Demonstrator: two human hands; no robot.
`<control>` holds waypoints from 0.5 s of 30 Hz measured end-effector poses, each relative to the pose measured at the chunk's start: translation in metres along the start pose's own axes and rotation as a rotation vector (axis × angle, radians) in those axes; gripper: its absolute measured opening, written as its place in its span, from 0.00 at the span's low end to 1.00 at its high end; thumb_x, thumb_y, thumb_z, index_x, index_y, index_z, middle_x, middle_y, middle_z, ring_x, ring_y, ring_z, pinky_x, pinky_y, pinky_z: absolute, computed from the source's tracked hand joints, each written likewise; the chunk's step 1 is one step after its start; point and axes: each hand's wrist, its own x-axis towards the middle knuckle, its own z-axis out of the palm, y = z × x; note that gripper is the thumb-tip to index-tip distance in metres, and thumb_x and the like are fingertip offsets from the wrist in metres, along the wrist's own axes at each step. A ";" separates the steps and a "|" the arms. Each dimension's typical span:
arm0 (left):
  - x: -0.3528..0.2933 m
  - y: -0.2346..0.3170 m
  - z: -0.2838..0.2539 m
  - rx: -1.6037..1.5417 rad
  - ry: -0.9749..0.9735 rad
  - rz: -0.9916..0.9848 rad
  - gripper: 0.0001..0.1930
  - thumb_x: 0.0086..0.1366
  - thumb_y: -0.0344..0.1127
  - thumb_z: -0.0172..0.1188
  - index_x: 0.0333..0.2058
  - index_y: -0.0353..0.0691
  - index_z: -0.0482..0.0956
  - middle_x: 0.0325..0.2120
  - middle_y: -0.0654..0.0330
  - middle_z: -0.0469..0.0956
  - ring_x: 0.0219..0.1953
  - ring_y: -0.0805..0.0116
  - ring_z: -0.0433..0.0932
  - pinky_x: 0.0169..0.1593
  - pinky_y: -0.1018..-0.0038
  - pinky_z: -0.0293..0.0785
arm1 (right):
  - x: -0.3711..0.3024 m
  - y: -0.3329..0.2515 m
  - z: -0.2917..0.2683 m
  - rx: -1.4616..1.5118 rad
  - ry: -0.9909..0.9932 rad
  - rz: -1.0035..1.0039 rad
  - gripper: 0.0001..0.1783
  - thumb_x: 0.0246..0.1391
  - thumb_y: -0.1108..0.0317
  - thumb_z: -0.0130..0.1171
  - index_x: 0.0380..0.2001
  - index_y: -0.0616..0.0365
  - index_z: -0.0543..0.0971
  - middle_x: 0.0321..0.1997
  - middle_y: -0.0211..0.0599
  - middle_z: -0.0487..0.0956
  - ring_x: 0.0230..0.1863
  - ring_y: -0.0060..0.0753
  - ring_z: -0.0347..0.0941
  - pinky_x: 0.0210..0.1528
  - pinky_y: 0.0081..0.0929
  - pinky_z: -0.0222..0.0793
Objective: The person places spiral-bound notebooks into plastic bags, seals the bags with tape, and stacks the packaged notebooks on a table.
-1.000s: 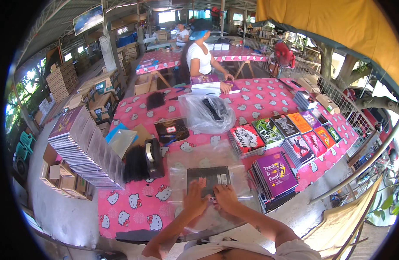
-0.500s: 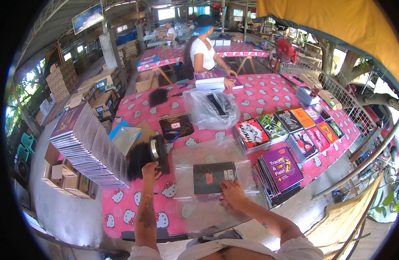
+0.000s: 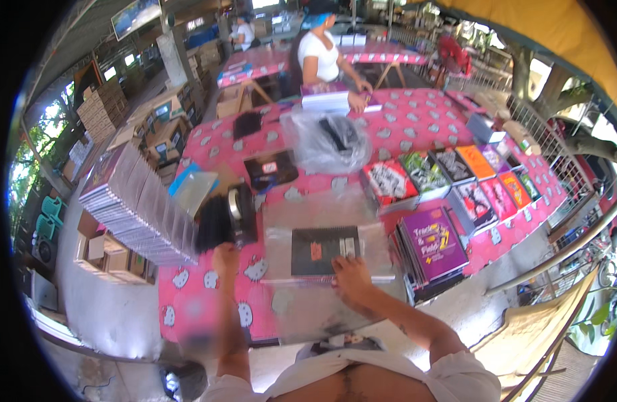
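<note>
A dark spiral notebook with a small orange label lies on clear plastic bags at the table's near side. My right hand rests on its lower right corner, fingertips apart on the cover and holding nothing I can see. To the left, my left hand is smeared by motion, so its fingers cannot be read. It is just below a black tape dispenser and a black fuzzy-looking pile. A stack of purple notebooks stands right of the plastic.
A tall stack of sleeved notebooks lines the left edge. Several colourful notebook stacks fill the right. A clear plastic bag lies mid-table. Across the pink table, a person handles notebooks.
My left hand has shifted slightly left and down, away from the tape dispenser. My right hand stays on the notebook's corner. The whole view has tilted a little.
</note>
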 end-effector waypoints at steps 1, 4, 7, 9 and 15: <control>-0.015 0.008 0.009 -0.194 -0.062 0.043 0.11 0.52 0.40 0.64 0.31 0.41 0.87 0.26 0.50 0.84 0.28 0.59 0.84 0.33 0.66 0.77 | 0.002 -0.002 0.001 -0.005 -0.003 -0.013 0.31 0.37 0.55 0.68 0.46 0.59 0.77 0.46 0.35 0.74 0.50 0.40 0.71 0.52 0.37 0.65; -0.070 0.097 0.040 -0.535 -0.378 0.151 0.12 0.57 0.40 0.63 0.31 0.37 0.87 0.22 0.60 0.84 0.24 0.74 0.80 0.31 0.72 0.74 | -0.001 0.001 -0.008 0.001 0.112 -0.079 0.28 0.37 0.57 0.71 0.41 0.60 0.78 0.42 0.37 0.75 0.50 0.40 0.72 0.53 0.39 0.66; -0.099 0.178 0.049 -0.399 -0.507 0.170 0.17 0.58 0.47 0.63 0.25 0.38 0.86 0.20 0.56 0.83 0.26 0.70 0.82 0.32 0.70 0.74 | -0.001 0.022 0.014 -0.001 0.232 -0.132 0.28 0.34 0.57 0.72 0.39 0.61 0.78 0.41 0.37 0.76 0.50 0.39 0.73 0.54 0.39 0.66; -0.105 0.183 0.066 -0.329 -0.531 0.137 0.18 0.60 0.49 0.61 0.26 0.39 0.85 0.21 0.55 0.83 0.28 0.65 0.83 0.33 0.67 0.75 | -0.003 0.021 0.018 0.034 0.243 -0.139 0.28 0.33 0.57 0.73 0.39 0.61 0.79 0.41 0.37 0.76 0.49 0.39 0.73 0.54 0.39 0.66; -0.117 0.179 0.090 0.255 -0.455 0.196 0.23 0.62 0.56 0.60 0.25 0.41 0.83 0.24 0.52 0.83 0.32 0.51 0.83 0.37 0.56 0.76 | -0.001 0.025 0.012 0.125 0.143 -0.118 0.31 0.36 0.55 0.73 0.44 0.60 0.79 0.41 0.34 0.76 0.47 0.38 0.74 0.53 0.38 0.65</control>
